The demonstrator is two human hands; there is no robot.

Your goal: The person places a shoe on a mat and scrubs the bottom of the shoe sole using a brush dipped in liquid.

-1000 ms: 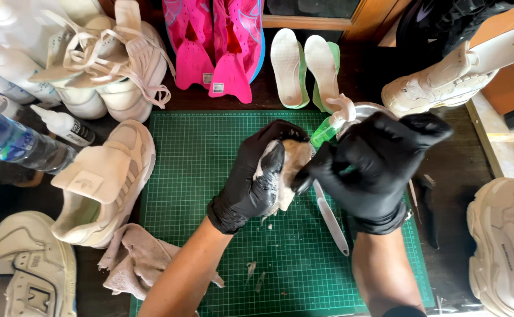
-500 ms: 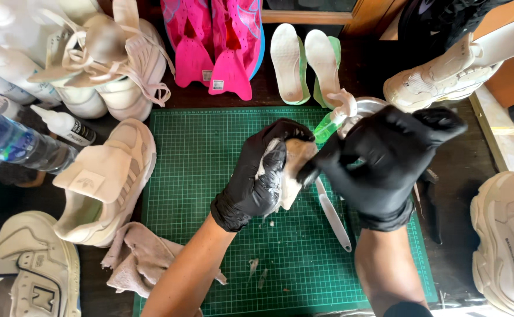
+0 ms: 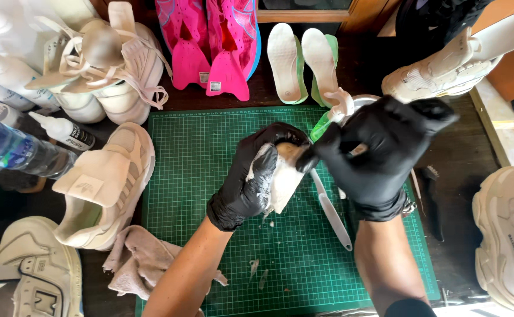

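At the bottom edge both bare forearms enter, cut off by the frame. Beside the left forearm a crumpled grey-beige cloth lies half on the green cutting mat, and small white scraps dot the mat between the arms.

Further up, over the middle of the mat, the left hand, in a black glove, is curled around a whitish, soiled piece; its fingers wrap over the top and hide most of it, so what it is stays hard to say, perhaps a wipe or a shoe part. The right hand, also gloved black, is closed, thumb and forefinger pinching at the piece's upper edge. Under the right wrist a white-handled tool lies on the mat, its upper end hidden by the hand. A green and white object pokes out behind the knuckles, mostly covered.

Left of the mat stands a beige sneaker; beyond it are bottles. At the far edge sit pink shoes and two white insoles.
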